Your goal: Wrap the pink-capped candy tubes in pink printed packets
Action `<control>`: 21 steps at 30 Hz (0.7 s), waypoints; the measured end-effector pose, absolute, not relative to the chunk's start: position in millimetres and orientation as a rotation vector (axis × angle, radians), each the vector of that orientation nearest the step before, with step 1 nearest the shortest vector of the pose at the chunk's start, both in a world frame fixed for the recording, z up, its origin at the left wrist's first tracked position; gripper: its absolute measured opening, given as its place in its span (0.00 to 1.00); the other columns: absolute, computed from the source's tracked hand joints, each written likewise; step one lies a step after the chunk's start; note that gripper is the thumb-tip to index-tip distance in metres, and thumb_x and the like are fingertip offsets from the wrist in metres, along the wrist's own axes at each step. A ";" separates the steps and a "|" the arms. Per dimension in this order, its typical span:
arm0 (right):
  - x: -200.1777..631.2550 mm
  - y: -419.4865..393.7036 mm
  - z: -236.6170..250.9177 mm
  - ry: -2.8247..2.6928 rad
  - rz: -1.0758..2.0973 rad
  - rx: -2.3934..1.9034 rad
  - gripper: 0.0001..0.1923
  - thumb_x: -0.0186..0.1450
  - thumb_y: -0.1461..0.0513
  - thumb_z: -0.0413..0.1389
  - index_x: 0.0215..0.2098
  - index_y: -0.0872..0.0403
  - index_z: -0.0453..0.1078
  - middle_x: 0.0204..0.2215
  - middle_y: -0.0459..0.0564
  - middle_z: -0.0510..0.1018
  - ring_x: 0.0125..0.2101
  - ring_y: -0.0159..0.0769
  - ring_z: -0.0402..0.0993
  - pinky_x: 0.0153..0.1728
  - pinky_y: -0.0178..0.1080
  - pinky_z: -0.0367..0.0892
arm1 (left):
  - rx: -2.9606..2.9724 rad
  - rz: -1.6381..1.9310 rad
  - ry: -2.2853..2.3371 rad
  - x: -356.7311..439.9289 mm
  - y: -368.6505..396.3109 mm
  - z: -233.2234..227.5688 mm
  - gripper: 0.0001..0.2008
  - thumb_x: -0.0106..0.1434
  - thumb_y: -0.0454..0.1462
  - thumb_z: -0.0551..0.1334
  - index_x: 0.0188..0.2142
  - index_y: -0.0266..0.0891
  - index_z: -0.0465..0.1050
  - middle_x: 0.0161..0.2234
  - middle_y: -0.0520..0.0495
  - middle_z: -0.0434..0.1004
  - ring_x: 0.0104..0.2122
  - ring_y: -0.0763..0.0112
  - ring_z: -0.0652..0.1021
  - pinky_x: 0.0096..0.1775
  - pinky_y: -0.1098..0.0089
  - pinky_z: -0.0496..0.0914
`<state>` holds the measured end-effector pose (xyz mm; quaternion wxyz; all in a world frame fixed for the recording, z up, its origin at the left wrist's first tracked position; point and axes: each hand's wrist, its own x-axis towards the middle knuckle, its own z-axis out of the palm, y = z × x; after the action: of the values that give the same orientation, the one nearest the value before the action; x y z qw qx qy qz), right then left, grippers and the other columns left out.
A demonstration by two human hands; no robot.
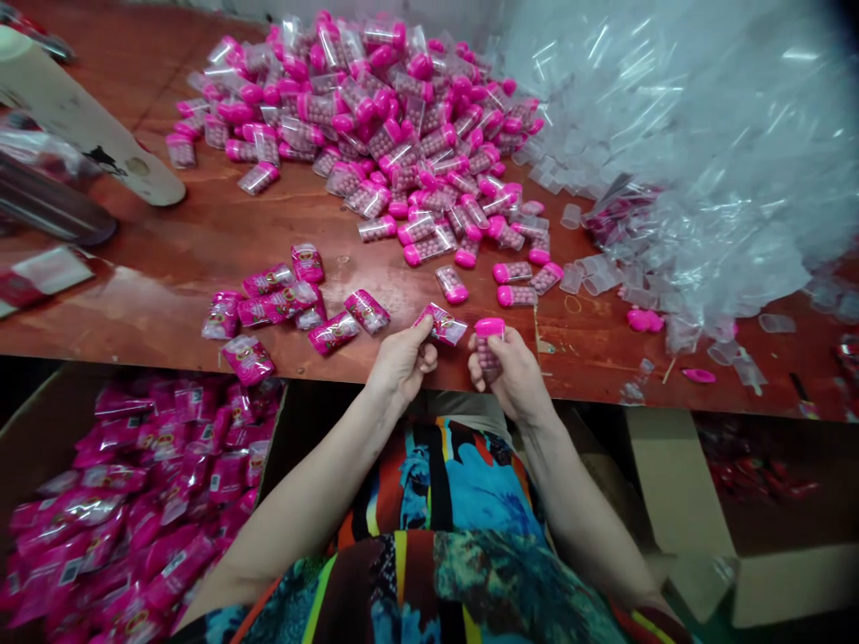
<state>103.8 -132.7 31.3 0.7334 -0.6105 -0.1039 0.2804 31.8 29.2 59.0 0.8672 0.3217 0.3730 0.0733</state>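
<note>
The left hand [401,360] pinches a small pink printed sleeve [441,324] between thumb and forefinger, the other fingers curled under. The right hand [511,371] is closed around a small tube [488,344] with a pink cap, held upright; only the cap and a little of the clear body show above the fingers. Both hands hover just over the near edge of the table [167,268], close together, sleeve and tube almost touching.

The sleeve is glossy plastic film, flat and oblong, with a red-and-white label whose words are too small to read. The tube is clear hard plastic, rounded at the cap, filled with pale round beads.

Toward the near left edge lie wrapped packets [282,304], about nine, loosely scattered on the reddish, scuffed wood. In the middle and toward the far edge rises a heap of filled tubes [395,134], far too many to count. At the far right corner a big mound of clear film sleeves [684,152] spills over the table, blurred at its edges.

Below the left edge a cardboard box [40,420] holds a crowd of finished pink packets, cut off by the frame.
</note>
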 end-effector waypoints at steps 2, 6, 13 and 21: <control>91.7 -133.9 28.3 -0.246 0.590 -1.395 0.33 0.68 0.34 0.73 0.49 0.45 0.68 0.33 0.43 0.82 0.23 0.32 0.73 0.19 0.34 0.62 | 0.665 0.156 0.789 32.1 27.8 59.5 0.27 0.73 0.42 0.80 0.25 0.40 0.67 0.15 0.58 0.61 0.15 0.82 0.60 0.22 0.76 0.54; 75.4 -127.5 20.3 -0.239 0.553 -1.453 0.36 0.67 0.30 0.72 0.52 0.45 0.68 0.31 0.42 0.81 0.20 0.30 0.70 0.17 0.33 0.59 | 0.682 0.126 0.774 32.6 24.4 58.8 0.30 0.76 0.46 0.78 0.24 0.43 0.65 0.15 0.57 0.61 0.16 0.80 0.59 0.21 0.75 0.56; 74.0 -126.4 25.2 -0.175 0.680 -1.353 0.44 0.67 0.33 0.73 0.68 0.45 0.64 0.28 0.38 0.79 0.18 0.28 0.62 0.18 0.33 0.54 | 0.652 0.090 0.754 32.0 26.2 55.0 0.29 0.77 0.47 0.77 0.26 0.41 0.65 0.13 0.59 0.58 0.15 0.81 0.59 0.21 0.77 0.53; 76.5 -127.3 27.8 -0.194 0.641 -1.384 0.51 0.68 0.35 0.73 0.77 0.46 0.62 0.28 0.40 0.76 0.21 0.30 0.63 0.18 0.33 0.55 | 0.729 0.100 0.715 27.6 24.8 51.7 0.31 0.77 0.49 0.77 0.24 0.43 0.66 0.13 0.57 0.59 0.15 0.80 0.58 0.21 0.75 0.53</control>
<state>76.5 -127.3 27.8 0.7186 -0.6259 -0.0878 0.2900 27.6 24.8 51.7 0.8713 0.3487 0.3419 0.0477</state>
